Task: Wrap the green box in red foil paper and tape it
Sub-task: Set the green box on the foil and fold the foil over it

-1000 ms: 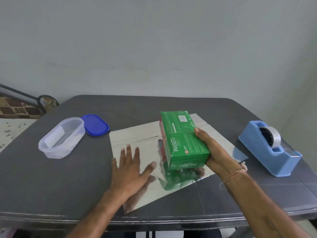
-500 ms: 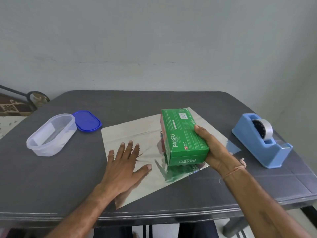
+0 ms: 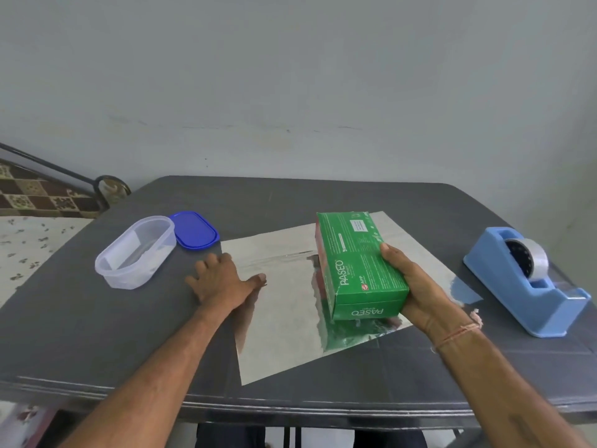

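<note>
— What was the room like?

— Plain. A pale grey plastered wall (image 3: 290, 76) filled the upper half of the view, bare apart from a few faint scuffs. Below it stood a dark grey table (image 3: 80, 334) with rounded corners, a matt top and pale streaks along its near edge.

— Anything beside it?

— At the far left there was a bed (image 3: 26, 247) with a brown checked cloth and a white flowered one. A dark metal rail (image 3: 48, 166) slanted over it.

— And on the table?

— The largest thing was a rectangular sheet of foil paper (image 3: 284, 334), silvery side up. It lay flat, skewed to the table's edge, with a crease across its far part. Near its right corner sat a light blue plastic tape dispenser (image 3: 523, 292) holding a roll of tape (image 3: 529, 257). On the left lay a clear oval plastic tub (image 3: 135, 250), open, and just beside it a blue oval lid (image 3: 195, 229) flat on the table.

— Where was the box?

— The green cardboard box (image 3: 358, 263) was over the right half of the foil paper, its long side running away from the person. Its green was mirrored in the sheet below its near end. I couldn't tell whether it touched the foil.

— The hands?

— The right hand (image 3: 410, 286) gripped the box from its right side, thumb on top, fingers hidden beneath. The left hand (image 3: 219, 279) lay palm down at the sheet's left edge, holding nothing, its thumb stretched onto the foil. A thin reddish thread (image 3: 455, 334) circled the right wrist.
</note>
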`<move>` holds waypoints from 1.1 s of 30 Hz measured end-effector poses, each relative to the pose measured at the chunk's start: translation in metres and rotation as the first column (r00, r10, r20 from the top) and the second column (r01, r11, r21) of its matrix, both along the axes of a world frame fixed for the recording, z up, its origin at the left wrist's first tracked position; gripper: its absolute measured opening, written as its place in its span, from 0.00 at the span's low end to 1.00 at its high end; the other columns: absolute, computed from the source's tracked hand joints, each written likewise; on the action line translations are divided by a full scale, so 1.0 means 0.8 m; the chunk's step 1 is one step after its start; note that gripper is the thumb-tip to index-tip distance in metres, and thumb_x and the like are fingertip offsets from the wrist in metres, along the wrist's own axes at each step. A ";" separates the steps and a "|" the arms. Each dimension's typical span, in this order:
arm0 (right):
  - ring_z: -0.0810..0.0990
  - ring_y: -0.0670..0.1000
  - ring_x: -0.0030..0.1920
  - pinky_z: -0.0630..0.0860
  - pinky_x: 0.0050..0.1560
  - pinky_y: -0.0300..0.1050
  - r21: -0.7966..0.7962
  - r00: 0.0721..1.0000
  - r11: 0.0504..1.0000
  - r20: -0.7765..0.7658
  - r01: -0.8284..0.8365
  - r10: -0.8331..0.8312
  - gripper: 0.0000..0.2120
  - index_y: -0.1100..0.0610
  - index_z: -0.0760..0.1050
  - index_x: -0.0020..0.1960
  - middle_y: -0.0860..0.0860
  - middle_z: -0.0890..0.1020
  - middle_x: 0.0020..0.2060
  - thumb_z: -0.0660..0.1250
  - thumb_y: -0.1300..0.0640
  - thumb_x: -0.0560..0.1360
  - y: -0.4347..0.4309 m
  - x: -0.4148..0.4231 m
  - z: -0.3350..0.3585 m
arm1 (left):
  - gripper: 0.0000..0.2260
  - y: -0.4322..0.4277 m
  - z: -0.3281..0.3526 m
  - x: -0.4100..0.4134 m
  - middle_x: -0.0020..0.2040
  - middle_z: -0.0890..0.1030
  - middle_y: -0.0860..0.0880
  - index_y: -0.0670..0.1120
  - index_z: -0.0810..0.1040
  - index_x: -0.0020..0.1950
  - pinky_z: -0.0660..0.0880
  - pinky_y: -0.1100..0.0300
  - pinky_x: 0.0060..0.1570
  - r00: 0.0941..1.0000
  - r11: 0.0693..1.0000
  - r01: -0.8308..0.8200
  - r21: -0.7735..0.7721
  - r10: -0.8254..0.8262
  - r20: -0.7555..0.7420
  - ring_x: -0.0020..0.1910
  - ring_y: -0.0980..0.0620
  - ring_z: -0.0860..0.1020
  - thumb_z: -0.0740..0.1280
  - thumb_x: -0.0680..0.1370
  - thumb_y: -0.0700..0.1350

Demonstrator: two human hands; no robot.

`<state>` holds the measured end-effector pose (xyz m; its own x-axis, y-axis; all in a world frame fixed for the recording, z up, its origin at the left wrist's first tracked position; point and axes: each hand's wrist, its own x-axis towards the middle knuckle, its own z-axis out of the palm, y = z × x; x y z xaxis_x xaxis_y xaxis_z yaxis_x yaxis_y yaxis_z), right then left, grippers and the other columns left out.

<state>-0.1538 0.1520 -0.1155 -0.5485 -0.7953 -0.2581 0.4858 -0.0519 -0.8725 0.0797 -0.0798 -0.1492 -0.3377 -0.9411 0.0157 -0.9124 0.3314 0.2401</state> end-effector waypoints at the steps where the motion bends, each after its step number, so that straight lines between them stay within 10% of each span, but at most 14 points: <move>1: 0.83 0.63 0.61 0.83 0.56 0.59 0.001 1.000 1.000 0.003 0.000 0.000 0.27 0.57 0.73 0.71 0.60 0.83 0.61 0.73 0.49 0.76 -0.001 0.001 0.000 | 0.35 -0.004 0.002 -0.004 0.64 0.73 0.46 0.50 0.73 0.65 0.67 0.45 0.62 1.000 1.000 0.007 0.028 -0.007 -0.021 0.66 0.43 0.69 0.68 0.69 0.74; 13: 0.82 0.63 0.63 0.81 0.59 0.60 0.007 1.000 1.000 0.015 -0.006 0.006 0.30 0.57 0.73 0.72 0.60 0.83 0.62 0.75 0.49 0.73 -0.001 0.000 0.005 | 0.11 -0.003 -0.005 -0.015 0.48 0.79 0.50 0.54 0.78 0.40 0.74 0.55 0.41 0.869 0.991 0.133 -0.012 -0.123 -0.479 0.47 0.47 0.80 0.79 0.71 0.55; 17: 0.82 0.63 0.62 0.83 0.55 0.57 0.010 1.000 1.000 0.013 0.006 -0.006 0.30 0.58 0.73 0.72 0.60 0.83 0.61 0.74 0.49 0.74 0.002 -0.001 0.002 | 0.28 0.002 -0.006 -0.010 0.65 0.74 0.46 0.51 0.74 0.60 0.78 0.50 0.58 0.512 0.962 0.121 0.246 0.152 -0.846 0.60 0.48 0.79 0.83 0.66 0.47; 20: 0.84 0.62 0.58 0.85 0.49 0.55 0.014 1.000 1.000 0.021 0.009 -0.009 0.28 0.59 0.73 0.72 0.61 0.83 0.61 0.73 0.49 0.75 0.004 0.000 0.001 | 0.33 0.027 -0.011 0.004 0.66 0.76 0.45 0.52 0.68 0.66 0.82 0.52 0.52 0.266 0.857 0.254 0.448 0.384 -0.884 0.59 0.47 0.82 0.82 0.68 0.39; 26: 0.84 0.62 0.58 0.84 0.51 0.55 0.021 1.000 1.000 0.013 0.011 -0.011 0.28 0.59 0.73 0.71 0.61 0.84 0.60 0.73 0.50 0.75 0.000 0.006 0.008 | 0.16 0.057 -0.023 0.026 0.56 0.83 0.49 0.50 0.83 0.58 0.79 0.63 0.41 0.471 0.886 0.350 0.305 0.115 -0.874 0.58 0.45 0.82 0.75 0.75 0.33; 33: 0.84 0.62 0.60 0.82 0.57 0.57 0.039 0.999 0.999 -0.041 0.011 -0.009 0.28 0.57 0.74 0.70 0.60 0.84 0.60 0.74 0.48 0.74 0.000 0.011 0.021 | 0.25 -0.015 0.010 0.060 0.67 0.77 0.48 0.47 0.76 0.71 0.80 0.66 0.41 0.672 0.765 0.454 0.457 0.043 -0.739 0.39 0.54 0.84 0.75 0.75 0.34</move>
<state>-0.1451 0.1519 -0.0989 -0.5672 -0.7794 -0.2661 0.4493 -0.0220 -0.8931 0.1275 -0.0916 -0.1410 -0.6449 -0.7445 -0.1729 -0.3228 0.0602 0.9446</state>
